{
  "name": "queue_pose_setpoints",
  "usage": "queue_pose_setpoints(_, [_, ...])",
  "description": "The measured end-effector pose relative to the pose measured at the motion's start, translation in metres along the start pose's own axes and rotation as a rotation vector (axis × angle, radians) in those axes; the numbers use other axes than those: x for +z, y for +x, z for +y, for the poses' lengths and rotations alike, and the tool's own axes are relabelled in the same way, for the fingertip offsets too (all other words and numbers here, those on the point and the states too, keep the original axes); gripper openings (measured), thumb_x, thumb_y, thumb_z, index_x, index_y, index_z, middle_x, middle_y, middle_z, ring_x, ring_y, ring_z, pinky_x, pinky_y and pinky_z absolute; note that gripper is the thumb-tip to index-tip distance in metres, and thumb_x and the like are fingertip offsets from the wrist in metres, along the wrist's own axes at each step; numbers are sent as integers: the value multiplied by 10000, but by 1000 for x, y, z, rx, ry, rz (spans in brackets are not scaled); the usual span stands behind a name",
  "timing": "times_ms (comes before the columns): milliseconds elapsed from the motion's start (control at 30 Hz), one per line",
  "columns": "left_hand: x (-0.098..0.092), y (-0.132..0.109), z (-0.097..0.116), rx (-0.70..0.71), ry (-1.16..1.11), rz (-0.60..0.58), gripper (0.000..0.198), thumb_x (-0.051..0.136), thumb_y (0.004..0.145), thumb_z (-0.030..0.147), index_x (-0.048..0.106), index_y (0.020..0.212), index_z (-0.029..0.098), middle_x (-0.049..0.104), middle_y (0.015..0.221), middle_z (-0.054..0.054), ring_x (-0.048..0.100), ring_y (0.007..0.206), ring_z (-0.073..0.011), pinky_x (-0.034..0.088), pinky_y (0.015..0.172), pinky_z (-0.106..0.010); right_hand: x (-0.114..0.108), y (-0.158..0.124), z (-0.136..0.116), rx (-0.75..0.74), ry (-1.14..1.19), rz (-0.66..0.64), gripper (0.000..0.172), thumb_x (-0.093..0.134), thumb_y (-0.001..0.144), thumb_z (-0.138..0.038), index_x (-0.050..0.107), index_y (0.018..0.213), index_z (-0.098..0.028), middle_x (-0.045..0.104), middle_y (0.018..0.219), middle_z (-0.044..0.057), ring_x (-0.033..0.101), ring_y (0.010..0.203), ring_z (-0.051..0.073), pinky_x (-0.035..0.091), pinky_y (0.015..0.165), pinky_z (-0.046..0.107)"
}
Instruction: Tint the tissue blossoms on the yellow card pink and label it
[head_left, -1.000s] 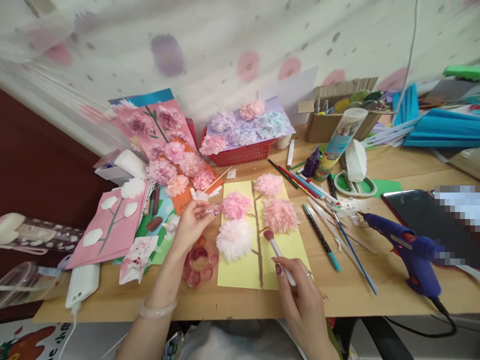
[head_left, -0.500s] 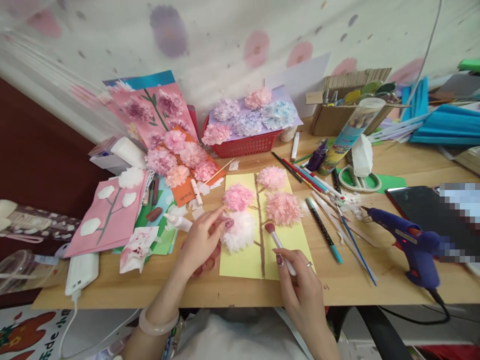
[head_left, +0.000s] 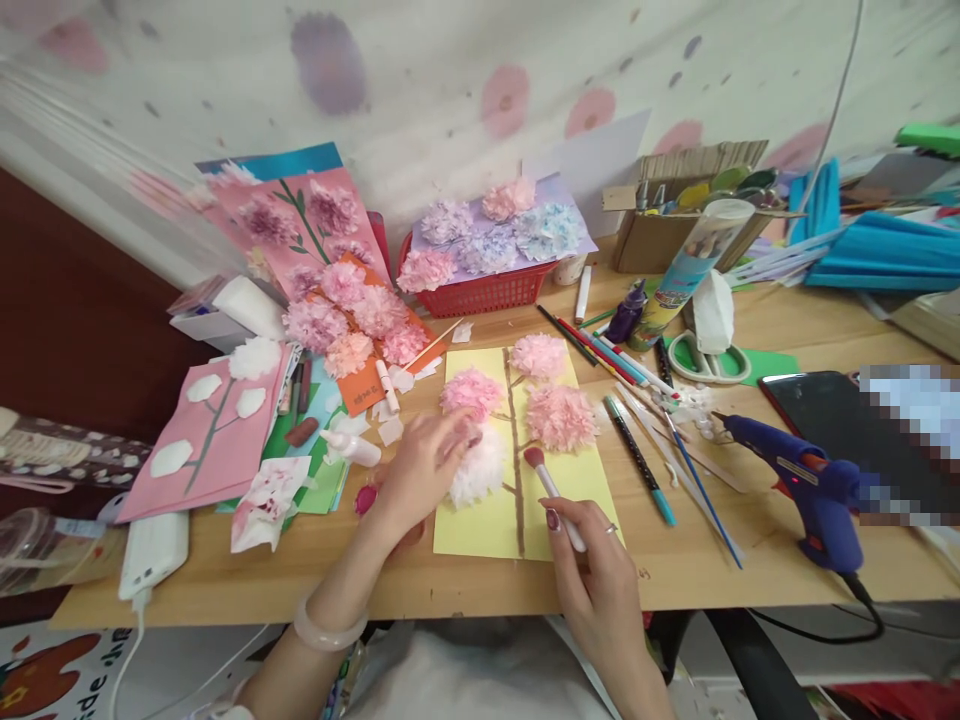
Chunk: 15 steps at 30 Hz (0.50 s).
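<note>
My right hand point(head_left: 596, 565) grips the pale handle of a makeup brush point(head_left: 551, 485), its reddish bristles over the yellow card point(head_left: 551, 535) near the painted brown stem. At the card's left side, the curled fingers of my left hand point(head_left: 427, 470) pinch the upper edge of a white tissue flower point(head_left: 478, 468); they partly cover it. Fluffy pink flowers sit around the stem: one pink flower point(head_left: 471, 392) just above my left fingers, a pale pink flower point(head_left: 538, 355) at the top and a salmon pink flower point(head_left: 561, 418) on the right.
Beside my left wrist are a small pot of magenta colour point(head_left: 366, 498) and a white glue bottle point(head_left: 352, 447). A blue glue gun point(head_left: 806, 490), scissors point(head_left: 709, 362) and several pens lie right. Behind stand a red basket point(head_left: 484, 295) and finished flower cards.
My left hand has shifted slightly over the white flower, its fingers now higher on it. The magenta pot shows more clearly. My right hand keeps the brush almost still; the view has moved a little.
</note>
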<state>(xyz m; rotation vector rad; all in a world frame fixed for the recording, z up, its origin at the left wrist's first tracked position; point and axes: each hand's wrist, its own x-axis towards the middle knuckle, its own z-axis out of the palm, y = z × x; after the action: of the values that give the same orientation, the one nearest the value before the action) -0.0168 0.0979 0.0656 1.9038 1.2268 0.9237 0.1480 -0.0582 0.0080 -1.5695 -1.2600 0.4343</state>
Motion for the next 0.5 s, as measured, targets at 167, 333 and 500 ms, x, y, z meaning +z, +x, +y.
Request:
queue_pose_setpoints(167, [-28, 3, -7, -102, -197, 289, 334, 730, 777, 390, 505, 964, 229, 695, 989, -42, 707, 949, -200, 550, 844, -353, 0, 1, 1, -19, 6, 5, 167, 480, 1002, -188, 620, 1082, -231, 616, 841, 15, 605, 702, 144, 441, 558, 227])
queue_pose_setpoints(333, [-34, 4, -5, -135, -308, 267, 465, 769, 724, 399, 534, 1088, 232, 706, 1064, -48, 714, 994, -206, 544, 946, -395, -1, 0, 3, -22, 10, -27, 179, 475, 1003, -194, 623, 1095, -231, 625, 849, 21, 605, 684, 149, 425, 516, 227])
queue_pose_setpoints(500, [-19, 6, -12, -165, -229, 199, 404, 776, 720, 371, 551, 1018, 220, 746, 1027, -69, 702, 1037, -226, 516, 970, -400, -2, 0, 5, -24, 14, -12, 176, 470, 1007, -201, 617, 1093, -242, 618, 842, 14, 606, 698, 157, 451, 583, 247])
